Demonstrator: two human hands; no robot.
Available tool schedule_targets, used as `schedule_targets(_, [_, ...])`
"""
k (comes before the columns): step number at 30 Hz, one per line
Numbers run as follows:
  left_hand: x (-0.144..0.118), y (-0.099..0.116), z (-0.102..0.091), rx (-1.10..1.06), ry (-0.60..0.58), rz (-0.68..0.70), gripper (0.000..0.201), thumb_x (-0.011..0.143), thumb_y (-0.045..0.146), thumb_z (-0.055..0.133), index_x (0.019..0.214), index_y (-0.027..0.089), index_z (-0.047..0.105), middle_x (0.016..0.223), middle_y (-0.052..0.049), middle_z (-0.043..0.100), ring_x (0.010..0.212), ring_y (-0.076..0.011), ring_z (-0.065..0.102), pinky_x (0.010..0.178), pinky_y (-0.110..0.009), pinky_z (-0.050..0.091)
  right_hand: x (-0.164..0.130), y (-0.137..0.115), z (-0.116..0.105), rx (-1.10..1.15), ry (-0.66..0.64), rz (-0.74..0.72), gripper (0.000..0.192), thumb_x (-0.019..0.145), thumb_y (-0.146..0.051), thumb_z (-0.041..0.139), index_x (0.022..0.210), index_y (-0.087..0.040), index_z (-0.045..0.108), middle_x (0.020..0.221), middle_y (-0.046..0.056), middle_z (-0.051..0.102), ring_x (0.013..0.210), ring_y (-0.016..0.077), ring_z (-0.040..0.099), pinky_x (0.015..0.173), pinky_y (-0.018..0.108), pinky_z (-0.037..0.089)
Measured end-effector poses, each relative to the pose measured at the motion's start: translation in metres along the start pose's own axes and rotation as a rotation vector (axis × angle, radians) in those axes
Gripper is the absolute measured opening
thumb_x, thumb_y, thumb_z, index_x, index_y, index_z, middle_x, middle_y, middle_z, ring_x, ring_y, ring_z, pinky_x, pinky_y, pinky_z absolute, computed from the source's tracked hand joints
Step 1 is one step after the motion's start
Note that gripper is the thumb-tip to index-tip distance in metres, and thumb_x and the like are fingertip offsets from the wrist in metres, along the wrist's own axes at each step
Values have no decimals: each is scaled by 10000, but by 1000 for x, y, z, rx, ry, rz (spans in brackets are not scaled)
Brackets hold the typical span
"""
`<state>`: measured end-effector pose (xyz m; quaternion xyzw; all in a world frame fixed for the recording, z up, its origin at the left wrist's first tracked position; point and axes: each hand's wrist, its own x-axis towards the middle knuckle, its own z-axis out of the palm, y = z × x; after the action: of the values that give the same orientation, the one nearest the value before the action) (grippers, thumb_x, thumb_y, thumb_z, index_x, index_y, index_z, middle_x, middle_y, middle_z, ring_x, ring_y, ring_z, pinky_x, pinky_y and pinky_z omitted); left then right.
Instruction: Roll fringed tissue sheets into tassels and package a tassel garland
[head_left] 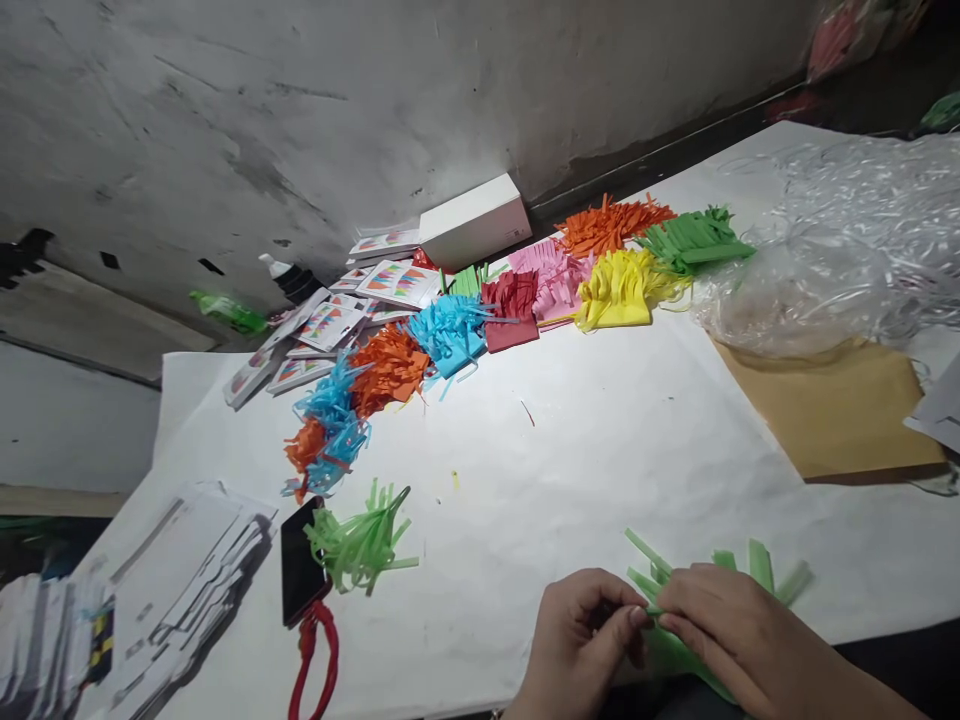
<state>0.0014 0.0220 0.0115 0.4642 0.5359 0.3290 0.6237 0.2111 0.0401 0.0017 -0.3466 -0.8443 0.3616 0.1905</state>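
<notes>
While both hands pinch it at the table's (600, 440) six o'clock edge, the green fringed paper (757, 568) sits between left hand (581, 630) and right hand (731, 625); one loose green bundle (360, 545) lies at nine o'clock, and many finished coloured bundles (510, 300) arc toward twelve.

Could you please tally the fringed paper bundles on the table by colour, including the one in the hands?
Counts are approximate where piles overlap.
Orange: 3
Blue: 2
Green: 4, one between the left hand and right hand
Yellow: 1
Pink: 1
Red: 1
Total: 12
</notes>
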Motion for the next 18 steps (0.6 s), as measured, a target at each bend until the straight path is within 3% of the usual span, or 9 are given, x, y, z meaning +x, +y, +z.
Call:
schedule_targets(4, [-2,-3,-1,345,5,233,291,976,406,544,801,184,613,709,-42,629,635,-152,597,589,-247,449,3,-1,5,-38,84,-48,126,1034,-231,514,1135,-228,589,957,21,711,849,191,674,739,296,514])
schedule_targets(7, [-2,-13,-3,566,30,443,198,1005,285,440,862,213,557,761,-47,631,687,-165,577,613,-261,425,11,-3,11,-174,195,-170,185,1045,-159,434,941,-216,576,789,4,658,695,182,620,657,307,461])
schedule_targets(10, [-4,-26,-7,648,123,476,227,1030,296,371,860,231,508,763,-34,600,654,-161,537,579,-267,374,19,-7,10,-273,221,-262,292,1016,-68,378,803,-217,509,693,-16,586,608,160,554,664,313,436])
schedule_targets(14, [-9,-39,-8,445,207,305,357,1040,481,376,820,231,505,703,0,523,572,-132,459,550,-261,346,21,-11,4,-245,177,-244,277,1003,-71,406,797,-230,500,718,-12,596,637,159,560,672,290,457])
schedule_targets(18, [-7,-47,-5,-85,106,134,500,861,720,600,834,228,518,666,34,473,517,-94,419,509,-227,348,26,-10,21,-183,218,-155,276,1064,-181,385,824,-230,512,759,2,631,720,164,601,675,267,469])
